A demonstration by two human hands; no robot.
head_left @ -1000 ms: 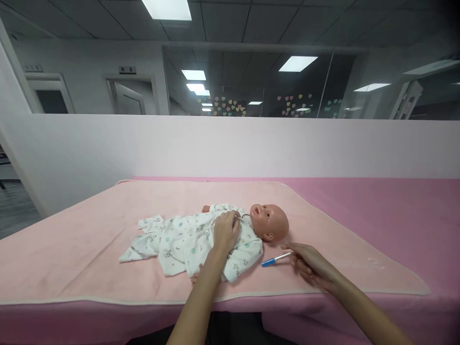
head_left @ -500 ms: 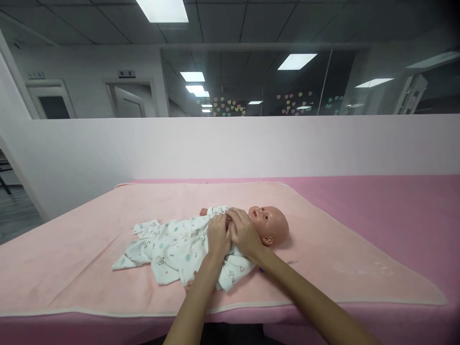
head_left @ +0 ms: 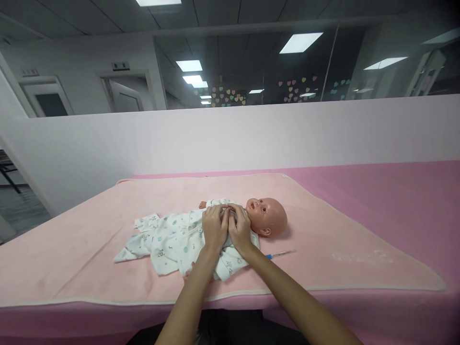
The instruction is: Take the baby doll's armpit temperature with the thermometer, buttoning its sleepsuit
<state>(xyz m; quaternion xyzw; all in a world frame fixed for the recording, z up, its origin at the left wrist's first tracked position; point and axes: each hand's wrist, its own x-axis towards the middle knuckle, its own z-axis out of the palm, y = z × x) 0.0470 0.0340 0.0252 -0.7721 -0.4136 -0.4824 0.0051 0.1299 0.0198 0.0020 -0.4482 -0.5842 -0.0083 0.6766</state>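
Note:
A baby doll (head_left: 270,218) lies on its back with its head to the right, dressed in a white printed baby garment (head_left: 174,244). My left hand (head_left: 214,226) rests on the doll's upper chest with curled fingers, at the front of the garment. Close beside it, my right hand (head_left: 239,229) is curled below the doll's chin, its fingertips meeting the left ones. Both seem to grip the garment's front edges, though the fingers cover most of the cloth there. One doll hand sticks out beyond my left hand, and another shows partly beside my left forearm.
Under the doll a peach blanket (head_left: 86,239) with a pale border covers much of a pink surface (head_left: 406,201). A thin clear stick with a blue end (head_left: 282,254), like a thermometer, lies beside my right forearm. Behind stands a white low wall (head_left: 230,139) with glass above.
My right hand has shifted slightly left and turned more upright, nearer the left hand. More of the blue-ended stick shows beside my right forearm. The view has tilted a little.

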